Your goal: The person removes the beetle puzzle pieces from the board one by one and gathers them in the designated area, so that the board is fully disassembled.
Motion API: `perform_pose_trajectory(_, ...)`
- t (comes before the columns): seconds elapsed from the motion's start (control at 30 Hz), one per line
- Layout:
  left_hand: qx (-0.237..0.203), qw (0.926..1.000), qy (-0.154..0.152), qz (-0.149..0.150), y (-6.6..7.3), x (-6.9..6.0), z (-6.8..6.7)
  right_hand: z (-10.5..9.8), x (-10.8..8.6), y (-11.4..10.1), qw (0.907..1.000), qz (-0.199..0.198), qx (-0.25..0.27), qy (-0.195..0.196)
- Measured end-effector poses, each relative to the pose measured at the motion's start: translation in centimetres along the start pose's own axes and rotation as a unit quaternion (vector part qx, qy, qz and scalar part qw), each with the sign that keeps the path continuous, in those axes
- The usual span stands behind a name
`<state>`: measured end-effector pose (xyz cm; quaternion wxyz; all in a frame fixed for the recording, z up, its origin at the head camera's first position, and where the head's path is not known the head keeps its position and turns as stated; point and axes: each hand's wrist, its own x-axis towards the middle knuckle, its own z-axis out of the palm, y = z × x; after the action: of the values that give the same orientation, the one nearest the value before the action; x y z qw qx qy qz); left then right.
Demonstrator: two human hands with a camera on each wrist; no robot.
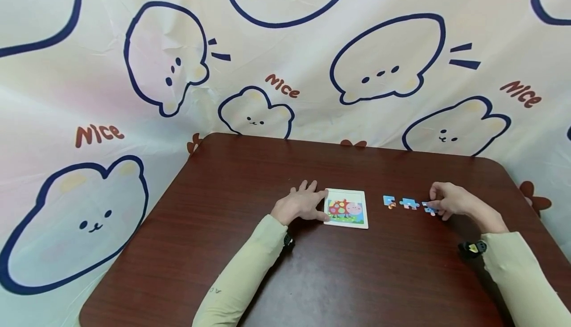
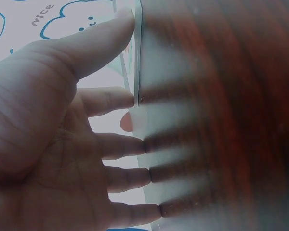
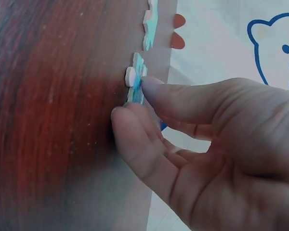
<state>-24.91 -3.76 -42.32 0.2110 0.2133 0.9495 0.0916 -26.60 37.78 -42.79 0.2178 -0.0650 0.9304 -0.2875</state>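
My left hand (image 1: 303,204) lies at the left edge of a square white puzzle tray (image 1: 346,194), its thumb and index finger touching the edge. The fingers are spread and fairly straight in the left wrist view. The tray shows a picture with a pink pig face and a red spotted body. To the right, my right hand (image 1: 450,202) pinches a blue jigsaw piece (image 3: 137,79) at the table surface between thumb and fingers, which partly cover it. Left of it, in a row, lie a second jigsaw piece (image 1: 408,203) and a third jigsaw piece (image 1: 388,200).
The dark brown wooden table (image 1: 200,247) has rounded corners. A pale curtain (image 1: 312,49) with blue-outlined bear drawings hangs behind and beside it. Dark devices sit on both wrists, at the ends of the light sleeves (image 1: 250,262).
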Motion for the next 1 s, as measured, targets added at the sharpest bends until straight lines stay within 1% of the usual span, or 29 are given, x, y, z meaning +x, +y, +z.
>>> perform_pose_trajectory(0.13,0.002,1.0,-0.003,0.001,0.0,0.1,0.1,0.0,-0.2,0.1,0.9999,0.0,-0.011,-0.002)
perform_pose_trajectory(0.23,-0.001,1.0,-0.004,0.003,0.0,0.2,0.2,-0.3,-0.5,-0.2,0.9991,-0.009,-0.041,0.003)
perform_pose_trajectory(0.33,-0.001,1.0,-0.004,0.001,-0.1,0.2,0.3,-0.4,-0.7,-1.2,0.9969,-0.022,-0.073,0.016)
perform_pose_trajectory(0.4,0.001,1.0,-0.002,0.0,-0.1,0.2,0.3,-0.5,-0.8,-2.1,0.9956,-0.032,-0.084,0.027)
perform_pose_trajectory(0.53,0.0,1.0,0.006,0.001,-0.2,0.2,0.3,0.0,-0.9,-4.1,0.9928,-0.062,-0.091,0.048)
perform_pose_trajectory(0.7,-0.001,1.0,0.005,-0.002,-0.2,0.2,0.3,1.0,-0.8,-6.0,0.9861,-0.106,-0.101,0.078)
perform_pose_trajectory(0.87,0.0,1.0,0.004,0.0,-0.1,0.2,0.2,1.9,-0.5,-7.3,0.9819,-0.131,-0.101,0.092)
perform_pose_trajectory(1.0,0.0,1.0,0.004,0.0,-0.1,0.1,0.1,2.6,0.0,-8.3,0.9802,-0.143,-0.097,0.098)
